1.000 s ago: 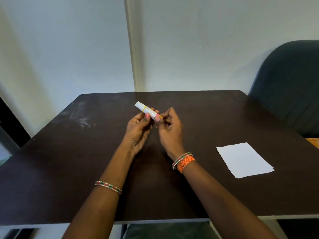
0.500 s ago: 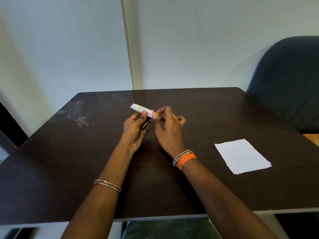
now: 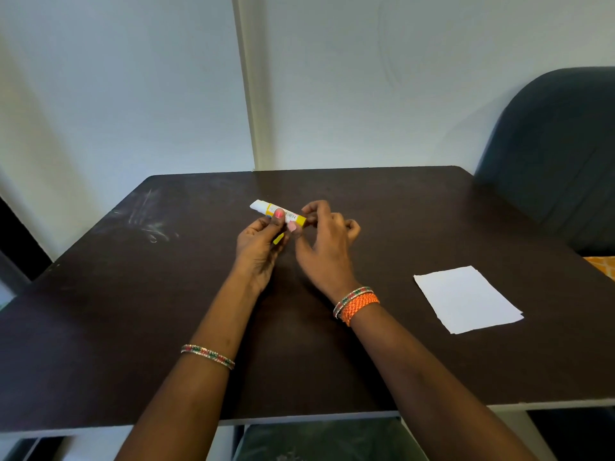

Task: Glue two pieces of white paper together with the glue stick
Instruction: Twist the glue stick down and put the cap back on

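Arms: bare to past the elbow, no sleeves in view.
Left wrist: one thin beaded bangle [image 3: 207, 356], red, green and silver.
Right wrist: like bangle [image 3: 352, 296] beside an orange braided band [image 3: 360, 306].
Nails: pink polish [image 3: 279, 213].

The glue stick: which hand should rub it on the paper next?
Probably the right hand. The white paper lies on the table's right side, nearer that hand, whose fingers already pinch the glue stick's yellow end. The left hand grips the stick's middle, farther away.
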